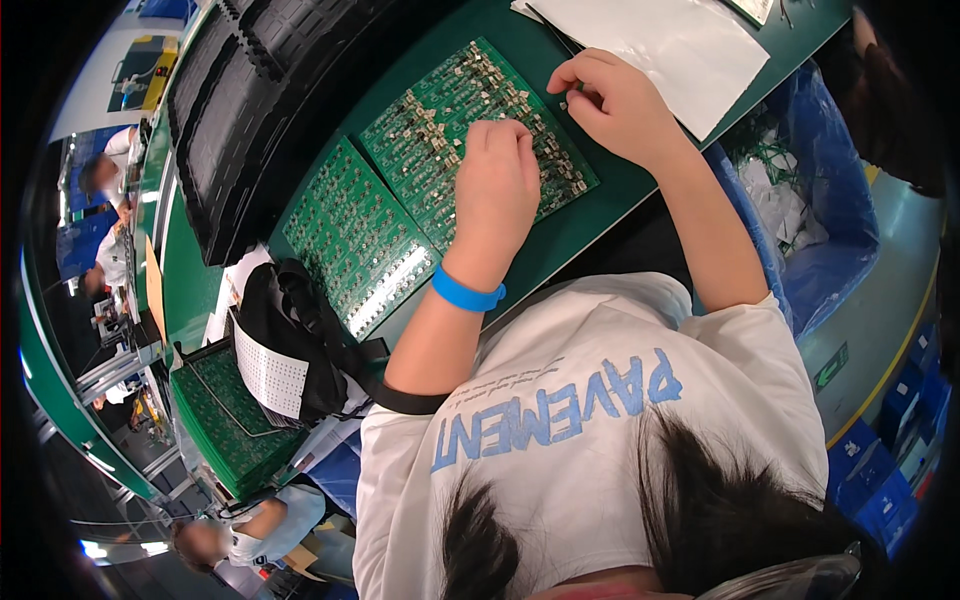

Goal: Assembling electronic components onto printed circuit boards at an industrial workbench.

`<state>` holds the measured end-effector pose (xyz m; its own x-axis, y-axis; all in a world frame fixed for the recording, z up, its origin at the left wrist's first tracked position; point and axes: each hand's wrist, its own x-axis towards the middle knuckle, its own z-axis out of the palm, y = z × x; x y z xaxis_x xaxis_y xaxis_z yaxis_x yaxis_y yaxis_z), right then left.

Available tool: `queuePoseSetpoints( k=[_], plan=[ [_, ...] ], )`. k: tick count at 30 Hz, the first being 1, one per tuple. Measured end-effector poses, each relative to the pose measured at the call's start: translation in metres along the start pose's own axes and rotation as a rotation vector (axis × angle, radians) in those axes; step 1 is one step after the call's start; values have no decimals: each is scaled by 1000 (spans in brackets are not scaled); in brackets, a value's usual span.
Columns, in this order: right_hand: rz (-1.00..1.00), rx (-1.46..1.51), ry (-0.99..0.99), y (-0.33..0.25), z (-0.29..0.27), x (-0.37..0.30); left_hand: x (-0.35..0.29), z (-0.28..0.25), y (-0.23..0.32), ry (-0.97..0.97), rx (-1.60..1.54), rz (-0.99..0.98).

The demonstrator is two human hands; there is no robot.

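Observation:
Over a green circuit board panel (385, 130) with rows of small metal connectors is my left hand (497, 185), a blue band on its wrist. Its fingers are bent down and pressed together at the connectors; what they hold, if anything, is hidden. Just past the panel's right edge, my right hand (615, 105) is closed, forefinger and thumb curled in. Anything between those fingertips is too small to make out. A second green circuit board panel (345, 225) lies to the left of the first, carrying small parts but no tall connectors.
White paper sheets (690, 60) lie beyond my right hand. Black trays (270, 110) stand at the far left. Nearer are a black bag (285, 310) and stacked green boards (215, 420). A blue-lined bin (825, 210) with scraps stands right of the green table (625, 185).

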<state>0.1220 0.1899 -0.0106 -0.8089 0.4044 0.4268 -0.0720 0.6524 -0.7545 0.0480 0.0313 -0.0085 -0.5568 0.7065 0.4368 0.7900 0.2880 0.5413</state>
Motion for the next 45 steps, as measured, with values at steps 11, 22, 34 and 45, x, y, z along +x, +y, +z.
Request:
queuePoseSetpoints(
  k=[11, 22, 34, 45],
  plan=[
    [-82, -174, -85, 1, 4, -1, -7, -3, 2, -56, 249, 54],
    [-127, -1, -137, 4, 5, 2, -7, -3, 11, -89, 128, 78],
    [-179, -31, -171, 1, 5, 1, -7, 1, 9, -66, 123, 105],
    [-193, -58, -187, -1, 5, 3, -1, -4, 6, -99, 1, 39]
  ],
)
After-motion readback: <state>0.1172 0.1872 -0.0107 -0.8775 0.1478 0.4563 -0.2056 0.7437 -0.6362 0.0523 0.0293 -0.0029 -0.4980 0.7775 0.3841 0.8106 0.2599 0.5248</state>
